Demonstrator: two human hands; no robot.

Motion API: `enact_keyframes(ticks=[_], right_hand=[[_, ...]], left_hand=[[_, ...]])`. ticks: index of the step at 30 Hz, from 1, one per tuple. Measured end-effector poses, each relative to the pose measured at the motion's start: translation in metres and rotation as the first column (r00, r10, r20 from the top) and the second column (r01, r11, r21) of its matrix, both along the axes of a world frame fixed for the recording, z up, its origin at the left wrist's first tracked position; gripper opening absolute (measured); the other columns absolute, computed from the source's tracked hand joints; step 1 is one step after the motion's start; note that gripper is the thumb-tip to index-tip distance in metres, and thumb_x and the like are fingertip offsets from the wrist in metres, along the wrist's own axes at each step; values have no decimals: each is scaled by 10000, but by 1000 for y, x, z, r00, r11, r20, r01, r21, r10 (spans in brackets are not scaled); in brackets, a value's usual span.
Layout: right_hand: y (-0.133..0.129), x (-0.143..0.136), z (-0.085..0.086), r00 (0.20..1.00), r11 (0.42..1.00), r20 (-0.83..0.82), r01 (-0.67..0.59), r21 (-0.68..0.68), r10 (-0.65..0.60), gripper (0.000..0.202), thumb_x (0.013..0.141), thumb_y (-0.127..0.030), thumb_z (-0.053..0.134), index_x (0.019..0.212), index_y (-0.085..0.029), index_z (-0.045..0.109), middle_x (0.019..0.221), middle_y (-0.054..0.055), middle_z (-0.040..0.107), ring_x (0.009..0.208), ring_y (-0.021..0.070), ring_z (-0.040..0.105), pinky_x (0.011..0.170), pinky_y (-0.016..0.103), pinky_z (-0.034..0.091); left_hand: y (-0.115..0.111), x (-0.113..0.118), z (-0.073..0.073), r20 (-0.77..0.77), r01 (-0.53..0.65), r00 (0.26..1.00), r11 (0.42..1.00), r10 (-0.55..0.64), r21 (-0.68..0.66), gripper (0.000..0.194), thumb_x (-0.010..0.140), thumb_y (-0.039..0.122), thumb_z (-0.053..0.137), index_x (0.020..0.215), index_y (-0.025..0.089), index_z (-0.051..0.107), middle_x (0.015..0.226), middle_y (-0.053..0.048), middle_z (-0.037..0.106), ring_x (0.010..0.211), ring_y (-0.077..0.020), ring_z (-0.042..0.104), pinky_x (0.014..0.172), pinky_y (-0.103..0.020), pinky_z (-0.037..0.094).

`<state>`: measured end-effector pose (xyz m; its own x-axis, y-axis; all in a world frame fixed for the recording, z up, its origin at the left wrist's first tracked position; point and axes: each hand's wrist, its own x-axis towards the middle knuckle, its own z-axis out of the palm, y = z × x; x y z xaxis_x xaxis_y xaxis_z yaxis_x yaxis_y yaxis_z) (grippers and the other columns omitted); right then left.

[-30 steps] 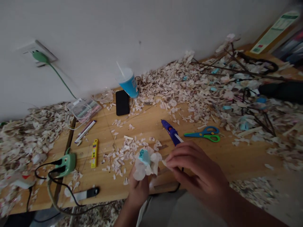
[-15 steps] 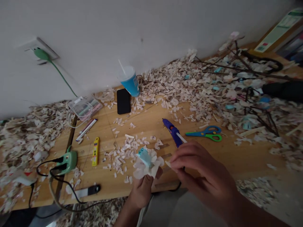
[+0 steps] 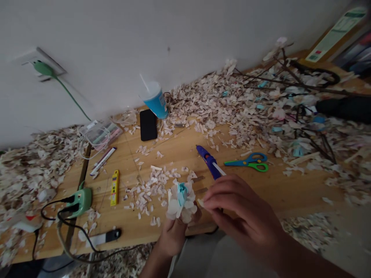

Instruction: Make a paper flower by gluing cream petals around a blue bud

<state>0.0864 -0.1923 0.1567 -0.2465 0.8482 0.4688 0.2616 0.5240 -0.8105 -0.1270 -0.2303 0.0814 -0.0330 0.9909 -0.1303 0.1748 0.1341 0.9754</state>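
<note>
My left hand (image 3: 174,233) is closed around the base of a handmade flower (image 3: 189,208) with pale petals and a light-blue crumpled centre, held over the table's front edge. To its right, my right hand (image 3: 243,208) pinches a small pale petal (image 3: 200,202) between thumb and fingertips, a short way apart from the flower. Just beyond the right hand lies a purple hot glue gun (image 3: 207,158) with a white glue stick in its back; the hand hides its handle. Blue and green scissors (image 3: 249,162) rest to the right of it.
Loose petals (image 3: 153,185) cover the wooden table (image 3: 176,148), heaped along the wall. A blue cup (image 3: 156,102) and black phone (image 3: 148,124) stand behind. At left are a yellow blade case (image 3: 115,188), a green power strip (image 3: 82,201) and cables. Branches (image 3: 290,81) lie at right.
My left hand has turned the flower, so its blue centre now stands more upright and faces me. The right hand with the petal has come slightly left, closer to the flower.
</note>
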Motion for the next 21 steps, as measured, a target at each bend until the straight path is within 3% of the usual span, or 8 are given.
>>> enact_keyframes(ticks=[3,10,16,21], right_hand=[[-4,2,0,997,999,65,-41,36,38,259,918,-62,633,1138,-196,604,1046,42,695,1036,180,589,958,351,489],[-11,5,11,997,997,75,-18,70,13,233,927,-66,631,1139,-161,628,1048,47,687,1047,180,568,964,322,485],[-14,6,14,990,995,140,-45,88,33,254,931,-74,614,1170,-161,627,1087,51,682,1075,185,570,965,316,500],[-16,4,12,969,992,248,-45,122,13,275,933,-73,598,1195,-156,618,1127,57,683,1086,203,580,1009,339,481]], left_hand=[[-4,0,-6,7,112,994,993,-112,-26,284,871,513,668,893,253,780,794,-96,748,736,-227,692,706,-320,605],[4,11,-1,260,4,965,988,36,-151,317,894,513,651,920,198,682,783,-34,701,665,-143,617,667,-250,537],[9,14,8,185,29,983,994,-10,-101,364,887,527,651,1017,189,686,855,-62,722,709,-167,641,686,-274,553],[8,14,8,44,118,992,989,-122,84,348,955,492,555,1075,214,726,895,-85,751,893,-220,683,905,-343,543]])
